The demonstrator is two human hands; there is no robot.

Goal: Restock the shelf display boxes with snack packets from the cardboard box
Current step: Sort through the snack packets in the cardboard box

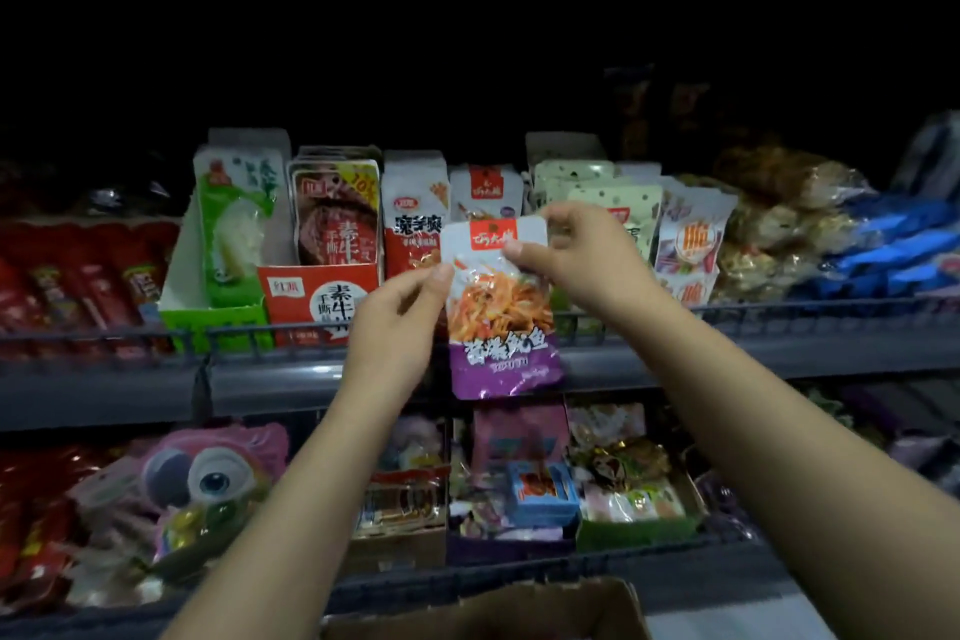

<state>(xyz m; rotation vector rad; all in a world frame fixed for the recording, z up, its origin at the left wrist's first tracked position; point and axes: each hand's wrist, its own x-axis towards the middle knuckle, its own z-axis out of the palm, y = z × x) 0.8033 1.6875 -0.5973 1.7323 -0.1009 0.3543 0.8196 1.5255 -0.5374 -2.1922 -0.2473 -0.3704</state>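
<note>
A snack packet (498,322), white on top, orange strips in the middle and purple at the bottom, hangs upright in front of the upper shelf. My left hand (400,322) pinches its left edge. My right hand (576,255) pinches its top right corner. Behind it, matching packets (485,192) stand in a display box on the upper shelf, whose box walls are hidden by the held packet. The open cardboard box (519,608) shows at the bottom edge, below my arms; its contents are out of sight.
Along the upper shelf rail (779,309) stand a green display box (218,317), a red one (317,301), red-and-white packets (413,218) and pale green packets (608,198). Red sausages (78,286) lie left, blue bags (893,244) right. The lower shelf holds mixed snacks and a pink owl bag (208,478).
</note>
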